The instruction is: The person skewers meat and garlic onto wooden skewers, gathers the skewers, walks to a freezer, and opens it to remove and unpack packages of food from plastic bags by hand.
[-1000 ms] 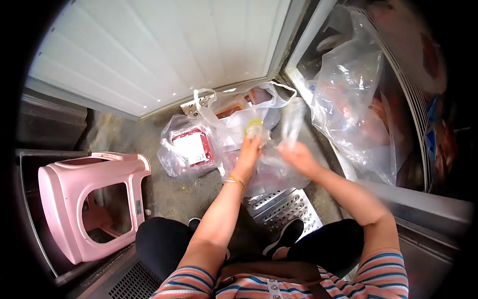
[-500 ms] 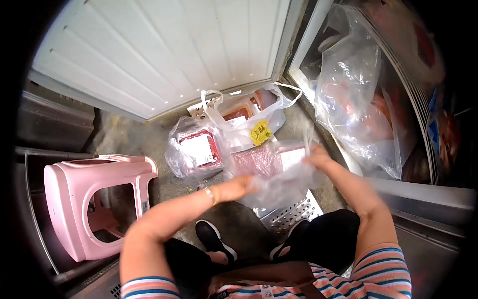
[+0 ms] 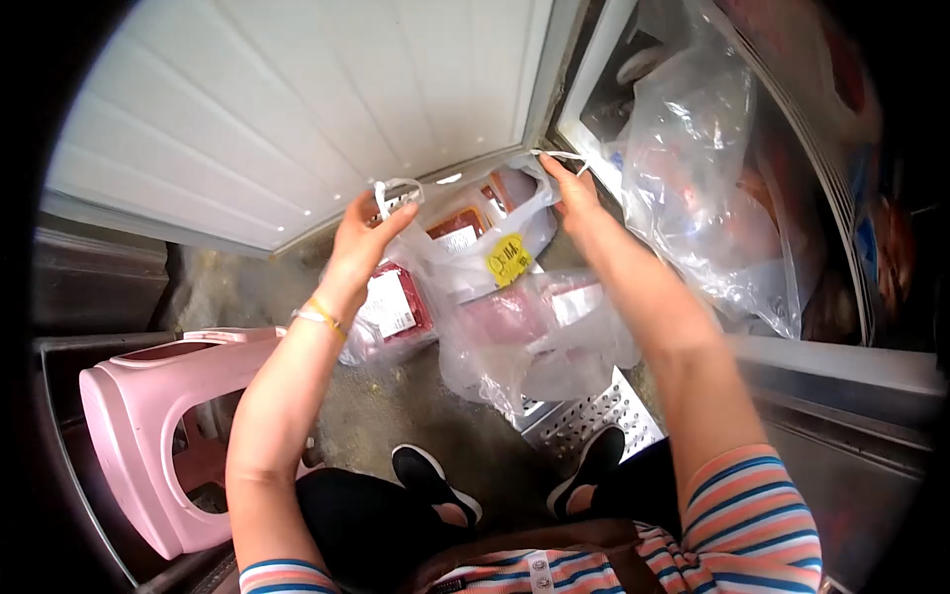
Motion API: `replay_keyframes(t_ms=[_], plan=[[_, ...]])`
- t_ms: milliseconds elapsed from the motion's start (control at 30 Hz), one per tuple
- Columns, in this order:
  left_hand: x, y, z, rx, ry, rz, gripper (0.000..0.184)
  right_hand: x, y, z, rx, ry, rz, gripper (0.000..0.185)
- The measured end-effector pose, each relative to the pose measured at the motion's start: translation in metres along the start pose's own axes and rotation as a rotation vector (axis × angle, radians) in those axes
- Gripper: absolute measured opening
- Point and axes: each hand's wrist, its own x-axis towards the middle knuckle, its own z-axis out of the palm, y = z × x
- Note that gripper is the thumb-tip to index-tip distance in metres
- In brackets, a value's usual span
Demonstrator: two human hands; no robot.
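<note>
A white plastic carrier bag [image 3: 534,233] with a yellow label stands open on the floor, packed meat trays inside. My left hand [image 3: 364,233] is at its left handle loop, fingers curled near the strap; whether they grip it is hard to see. At the right handle, my right hand [image 3: 571,190] pinches the white strap between thumb and fingers. Nearer to me lies a clear bag [image 3: 534,342] with pink packs inside. Below my left hand sits a bagged red meat tray [image 3: 396,302] with a white label.
A pink plastic stool [image 3: 148,436] lies at the left. Across the back is a white ribbed door [image 3: 307,109]. An open cabinet at the right holds a large clear bag [image 3: 693,178]. A perforated metal plate [image 3: 599,416] is by my feet.
Both hands have left the clear bag of pink packs and moved up to the carrier bag's two handles. The clear bag now rests in front of the carrier bag.
</note>
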Motion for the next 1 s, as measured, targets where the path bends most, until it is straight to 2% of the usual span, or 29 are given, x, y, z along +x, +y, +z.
replay_keyframes(t_ms=[33, 100, 133, 167, 200, 267, 300, 333, 367, 400, 433, 467, 500, 533, 567, 600, 633, 667, 700, 733, 767, 800, 833, 900, 933, 967, 1000], plan=[[0.011, -0.005, 0.003, -0.007, -0.016, 0.008, 0.053, 0.013, 0.014, 0.014, 0.207, 0.083, -0.195, 0.045], [0.023, -0.018, 0.009, -0.291, -0.018, -0.069, 0.026, -0.004, 0.007, 0.026, 0.160, 0.010, -0.125, 0.016], [0.025, -0.025, 0.014, -0.429, -0.028, -0.028, 0.015, -0.020, 0.005, 0.030, -0.011, -0.139, -0.233, 0.012], [0.019, -0.021, 0.015, -0.342, -0.091, -0.022, 0.023, -0.046, -0.001, 0.033, -0.186, -0.284, -0.339, 0.010], [0.011, -0.015, 0.016, -0.105, -0.158, 0.124, 0.034, -0.074, -0.009, 0.035, -0.317, -0.432, -0.547, 0.012], [-0.010, 0.002, 0.022, 0.262, -0.299, 0.381, 0.058, -0.127, -0.046, 0.033, -0.696, -0.480, -0.726, 0.011], [-0.020, 0.010, 0.027, 0.394, -0.368, 0.496, 0.070, -0.149, -0.062, 0.031, -0.699, -0.473, -0.726, 0.011], [-0.022, 0.002, 0.035, 0.359, -0.428, 0.600, 0.083, -0.170, -0.077, 0.030, -0.848, -0.566, -0.799, 0.011], [-0.027, -0.003, 0.045, 0.393, -0.367, 0.780, 0.071, -0.183, -0.083, 0.028, -0.997, -0.659, -0.866, 0.010], [-0.026, -0.009, 0.051, 0.394, -0.334, 0.856, 0.056, -0.188, -0.082, 0.025, -0.995, -0.652, -0.865, 0.010], [-0.024, -0.015, 0.055, 0.395, -0.300, 0.932, 0.041, -0.191, -0.080, 0.020, -0.965, -0.656, -0.905, 0.012], [-0.024, -0.011, 0.053, 0.396, -0.300, 0.935, 0.041, -0.192, -0.079, 0.016, -0.936, -0.663, -0.948, 0.015], [-0.025, -0.009, 0.049, 0.295, -0.411, 0.625, 0.023, -0.187, -0.079, 0.011, -0.934, -0.662, -0.947, 0.015], [-0.025, -0.006, 0.044, 0.192, -0.511, 0.312, 0.017, -0.178, -0.081, 0.005, -0.877, -0.622, -1.078, 0.019], [-0.027, -0.001, 0.040, 0.197, -0.512, 0.311, 0.017, -0.168, -0.081, -0.003, -0.816, -0.578, -1.207, 0.023], [-0.029, 0.005, 0.037, 0.120, -0.480, 0.316, 0.019, -0.154, -0.072, -0.015, -0.691, -0.529, -0.942, 0.057], [-0.032, 0.012, 0.034, 0.044, -0.444, 0.322, 0.023, -0.145, -0.063, -0.027, -0.685, -0.530, -0.946, 0.057], [-0.039, 0.020, 0.034, 0.186, -0.399, 0.396, 0.027, -0.137, -0.055, -0.037, -0.980, -0.528, -0.901, 0.076], [-0.048, 0.027, 0.038, 0.193, -0.402, 0.403, 0.027, -0.132, -0.048, -0.043, -1.275, -0.511, -0.839, 0.095], [-0.058, 0.033, 0.043, 0.257, -0.458, 0.469, 0.028, -0.129, -0.037, -0.045, -1.340, -0.648, -0.783, 0.121], [-0.066, 0.041, 0.047, 0.319, -0.515, 0.539, 0.028, -0.131, -0.034, -0.039, -1.259, -0.662, -0.846, 0.122], [-0.074, 0.052, 0.050, 0.335, -0.583, 0.617, 0.019, -0.135, -0.032, -0.027, -1.182, -0.674, -0.901, 0.123], [-0.080, 0.062, 0.050, 0.325, -0.603, 0.632, 0.019, -0.138, -0.034, -0.014, -1.074, -0.684, -0.947, 0.123], [-0.088, 0.085, 0.052, 0.105, -0.512, 0.548, 0.017, -0.147, -0.046, 0.006, -0.940, -0.732, -1.037, 0.123], [-0.091, 0.096, 0.059, 0.091, -0.535, 0.573, 0.017, -0.160, -0.054, 0.010, -0.854, -0.603, -1.284, 0.092], [-0.094, 0.105, 0.063, 0.065, -0.598, 0.702, 0.021, -0.170, -0.058, 0.012, -0.875, -0.582, -1.291, 0.092], [-0.099, 0.114, 0.066, 0.043, -0.655, 0.826, 0.025, -0.180, -0.059, 0.014, -0.733, -0.701, -1.230, 0.079]])
